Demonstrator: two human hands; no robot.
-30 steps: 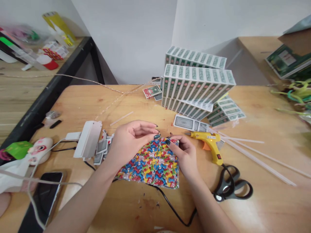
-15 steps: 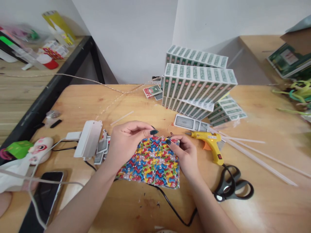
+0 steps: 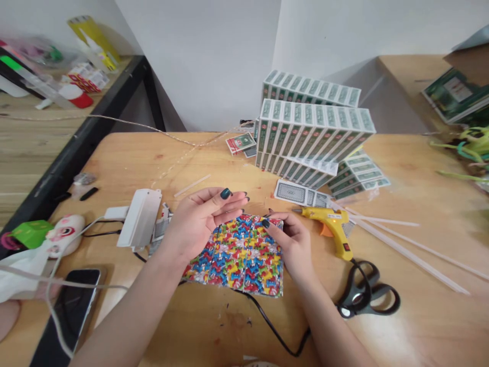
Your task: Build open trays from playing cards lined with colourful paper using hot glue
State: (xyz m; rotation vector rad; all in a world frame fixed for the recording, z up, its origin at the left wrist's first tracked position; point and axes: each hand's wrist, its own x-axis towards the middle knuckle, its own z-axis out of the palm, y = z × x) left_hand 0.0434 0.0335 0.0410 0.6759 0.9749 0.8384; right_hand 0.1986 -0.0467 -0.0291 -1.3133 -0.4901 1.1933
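A colourful patterned panel [image 3: 244,257], with straight seams across it like joined cards, is held tilted above the table. My right hand [image 3: 292,244] pinches its upper right corner, thumb on the front and fingers behind. Over the panel's upper left part hovers my left hand [image 3: 202,219], its fingers stretched out and thumb apart, holding nothing I can see. That hand hides the panel's upper left corner. To the right of my right hand lies a yellow glue gun [image 3: 332,224], with black-handled scissors [image 3: 367,295] below it.
Stacked card boxes [image 3: 313,127] stand at the back. Grey-backed playing cards [image 3: 290,192] lie before them, and clear glue sticks [image 3: 412,255] at right. On the left are a white power strip [image 3: 139,219], a phone [image 3: 72,306], cables and a green-and-white toy [image 3: 32,234]. A black cord [image 3: 275,326] crosses the front.
My left hand has let go of the panel's top edge, and its fingers have opened out and lifted slightly. My right hand keeps its hold; the panel has hardly moved.
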